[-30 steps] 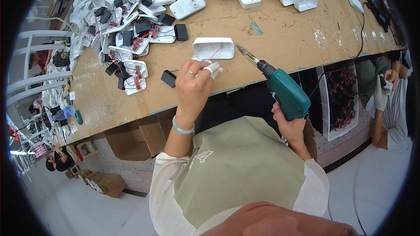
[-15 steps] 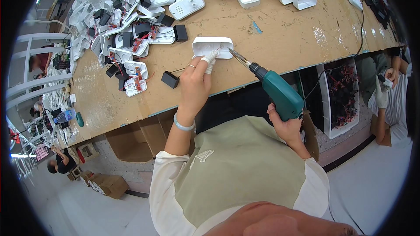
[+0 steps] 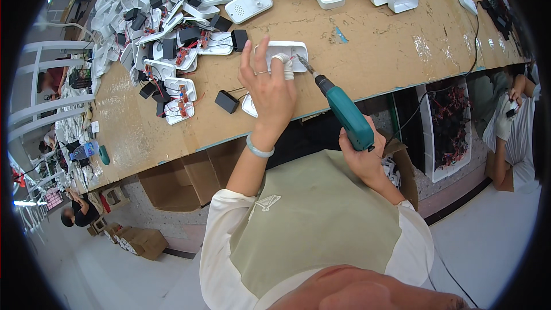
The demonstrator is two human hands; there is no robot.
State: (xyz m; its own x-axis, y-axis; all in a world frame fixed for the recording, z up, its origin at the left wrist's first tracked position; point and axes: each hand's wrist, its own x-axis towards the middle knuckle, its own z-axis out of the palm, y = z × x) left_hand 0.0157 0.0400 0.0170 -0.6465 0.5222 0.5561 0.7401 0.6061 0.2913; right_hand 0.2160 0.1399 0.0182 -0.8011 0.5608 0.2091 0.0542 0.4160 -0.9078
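A white plastic housing (image 3: 302, 50) lies open side up on the bench, just beyond my left hand (image 3: 270, 89). White tape wraps fingers of that hand, which seem to pinch a thin reddish wire (image 3: 292, 57) inside the housing; the other fingers are raised and spread. My right hand (image 3: 364, 155) grips the rear of a teal power tool (image 3: 351, 116) with a slim metal tip (image 3: 306, 64) that reaches into the housing's right end. Beside my left wrist sits a black block (image 3: 227, 101) with a dark lead. Part of a white piece (image 3: 248, 107) shows behind the wrist.
Many white housings (image 3: 248, 6) are heaped at the back and left, some with black blocks and red wiring. A dark cord (image 3: 476, 40) crosses the right side. Below the bench edge stand cardboard boxes (image 3: 166, 186) and a white crate (image 3: 429, 138). Another person (image 3: 513, 120) works at far right.
My left hand has shifted right and lifted its outer fingers. The power tool has moved left and slightly down, its tip staying at the housing. A white piece now shows behind my wrist.
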